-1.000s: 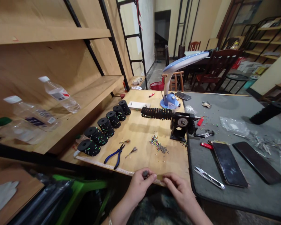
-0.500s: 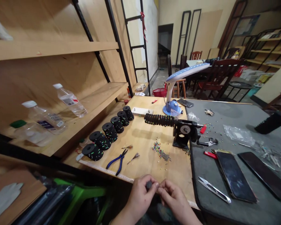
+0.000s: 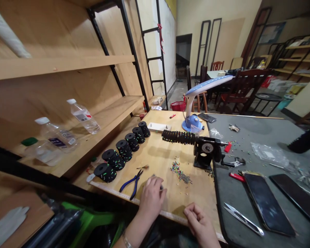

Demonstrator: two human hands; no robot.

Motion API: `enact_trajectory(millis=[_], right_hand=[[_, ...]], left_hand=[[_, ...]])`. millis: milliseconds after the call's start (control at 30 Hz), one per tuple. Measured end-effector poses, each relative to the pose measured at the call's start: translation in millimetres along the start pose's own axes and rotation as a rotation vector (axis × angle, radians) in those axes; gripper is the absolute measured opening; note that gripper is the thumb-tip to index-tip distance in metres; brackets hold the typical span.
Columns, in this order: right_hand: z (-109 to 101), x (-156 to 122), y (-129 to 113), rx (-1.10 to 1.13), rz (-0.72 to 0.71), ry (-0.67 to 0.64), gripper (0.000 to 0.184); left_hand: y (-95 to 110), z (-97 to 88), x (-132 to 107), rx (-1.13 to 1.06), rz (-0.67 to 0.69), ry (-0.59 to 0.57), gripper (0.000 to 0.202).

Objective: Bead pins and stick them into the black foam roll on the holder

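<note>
My left hand reaches onto the wooden board, fingers curled round a small dark piece at their tips. It is just right of the blue-handled pliers and short of a little pile of coloured beads and pins. My right hand rests at the board's near edge in a loose fist, thumb against forefinger; what it holds, if anything, is hidden. A ruler lies along the near edge under both wrists.
Several black spools stand in a row at the left. A black hand-crank winder with a coiled rod sits mid-table before a blue desk lamp. On the grey mat: snips, two phones, a red lighter. Water bottles lie on the shelf.
The hands were pinched together at the near edge. They have parted: the left hand moved forward onto the board, the right stayed back. The view tilted up slightly.
</note>
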State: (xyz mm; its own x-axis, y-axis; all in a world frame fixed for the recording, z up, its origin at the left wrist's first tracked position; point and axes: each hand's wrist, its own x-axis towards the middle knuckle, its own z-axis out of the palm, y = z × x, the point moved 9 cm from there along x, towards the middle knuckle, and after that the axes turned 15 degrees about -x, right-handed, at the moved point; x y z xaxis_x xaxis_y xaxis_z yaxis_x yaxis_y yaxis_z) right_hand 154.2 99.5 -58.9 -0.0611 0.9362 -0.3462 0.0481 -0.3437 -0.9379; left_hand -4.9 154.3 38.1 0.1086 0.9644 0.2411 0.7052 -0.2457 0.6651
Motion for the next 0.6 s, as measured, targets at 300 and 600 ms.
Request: enact_trajectory(millis=[300, 600], right_hand=[[-7, -2, 15, 0.098, -0.021, 0.06, 0.053], [-10, 4, 37, 0.144, -0.011, 0.029, 0.054]], left_hand=[[49, 54.7, 39, 0.063, 0.243, -0.242, 0.024], [63, 84.4, 38, 0.135, 0.461, -0.472, 0.019]])
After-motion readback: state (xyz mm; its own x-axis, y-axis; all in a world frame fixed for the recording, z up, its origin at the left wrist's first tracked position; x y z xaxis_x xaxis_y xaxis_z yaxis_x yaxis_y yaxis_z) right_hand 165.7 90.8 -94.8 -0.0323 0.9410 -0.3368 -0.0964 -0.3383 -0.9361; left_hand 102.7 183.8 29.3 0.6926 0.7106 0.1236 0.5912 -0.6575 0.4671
